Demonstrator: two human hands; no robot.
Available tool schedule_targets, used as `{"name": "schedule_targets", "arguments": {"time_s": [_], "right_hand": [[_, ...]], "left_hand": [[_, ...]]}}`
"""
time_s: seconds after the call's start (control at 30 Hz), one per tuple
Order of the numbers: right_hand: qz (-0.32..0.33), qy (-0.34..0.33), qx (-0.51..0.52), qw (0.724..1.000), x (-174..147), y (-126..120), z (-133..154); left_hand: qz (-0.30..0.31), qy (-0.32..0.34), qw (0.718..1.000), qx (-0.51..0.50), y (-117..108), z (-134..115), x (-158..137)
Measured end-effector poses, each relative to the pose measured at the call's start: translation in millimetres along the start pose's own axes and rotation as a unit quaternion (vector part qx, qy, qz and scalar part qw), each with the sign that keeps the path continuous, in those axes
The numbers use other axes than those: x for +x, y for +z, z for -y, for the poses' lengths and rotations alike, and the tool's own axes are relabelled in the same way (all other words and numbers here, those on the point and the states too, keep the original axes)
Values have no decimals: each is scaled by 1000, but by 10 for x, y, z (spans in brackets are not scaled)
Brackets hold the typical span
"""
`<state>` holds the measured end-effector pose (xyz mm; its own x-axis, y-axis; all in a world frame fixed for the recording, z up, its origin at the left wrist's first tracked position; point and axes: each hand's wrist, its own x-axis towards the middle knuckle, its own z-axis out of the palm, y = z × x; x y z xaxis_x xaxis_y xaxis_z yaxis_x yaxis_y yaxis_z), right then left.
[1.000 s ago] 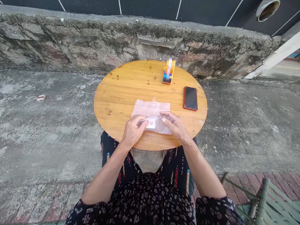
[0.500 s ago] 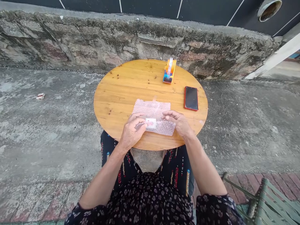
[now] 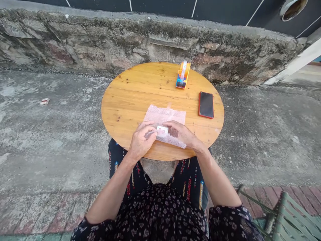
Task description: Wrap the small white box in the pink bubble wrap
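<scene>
A pink-tinted sheet of bubble wrap (image 3: 173,114) lies on the round wooden table (image 3: 140,90), its near part folded up towards me. On it rests a small white box or card (image 3: 163,129) with a printed pattern, too small to read. My left hand (image 3: 142,139) pinches the near left part of the bubble wrap between thumb and fingers, right beside the white item. My right hand (image 3: 185,134) reaches in from the right, its fingers stretched out and curved, tips at the far right corner of the white item. Its thumb is partly hidden.
A yellow and blue tape dispenser (image 3: 183,75) stands at the table's far side. A phone in a red case (image 3: 206,104) lies at the right. Behind the table runs a stone wall (image 3: 100,50). A green chair (image 3: 288,214) is at lower right.
My right hand has moved left, from the right edge of the bubble wrap to the white item. The near flap of wrap has shifted. My left hand keeps its pinch.
</scene>
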<state>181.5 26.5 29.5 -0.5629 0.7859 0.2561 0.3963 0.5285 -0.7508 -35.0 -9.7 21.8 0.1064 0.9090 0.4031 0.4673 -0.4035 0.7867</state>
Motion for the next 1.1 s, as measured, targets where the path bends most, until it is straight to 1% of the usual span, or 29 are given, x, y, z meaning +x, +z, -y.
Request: {"name": "schedule_targets", "arguments": {"time_s": [0.1,0.17,0.27,0.37,0.43,0.5,0.63,0.7,0.8,0.87,0.93,1.1], "right_hand": [[0,17,-11,1000,-7,22,-7],[-2,34,7,999,-11,45,-32],[-14,52,99,994,-46,57,-70],[-46,87,207,973,-135,18,-84],[-71,108,250,960,-209,-27,-73],[-79,115,268,953,-270,-67,-40],[-52,120,243,961,-314,-88,67],[-53,114,223,967,-309,-68,105],[-96,116,213,965,-303,-23,86],[-138,132,221,956,-304,1,41],[-165,148,229,948,-302,14,3],[-186,156,227,943,-270,30,-4]], "left_hand": [[1,-2,1000,-1,13,10,-5],[1,-4,1000,-4,19,8,1],[2,-4,1000,-11,27,-6,27],[4,-2,1000,-14,40,-19,59],[5,0,1000,-15,55,-21,74],[5,-3,1000,-15,75,-15,82],[7,-11,1000,-17,116,0,92],[11,-10,1000,-18,130,1,99],[15,-14,1000,-20,143,-3,110],[16,-17,999,-22,149,-2,113],[17,-19,999,-24,154,5,112],[9,-15,999,-29,162,35,106]]}}
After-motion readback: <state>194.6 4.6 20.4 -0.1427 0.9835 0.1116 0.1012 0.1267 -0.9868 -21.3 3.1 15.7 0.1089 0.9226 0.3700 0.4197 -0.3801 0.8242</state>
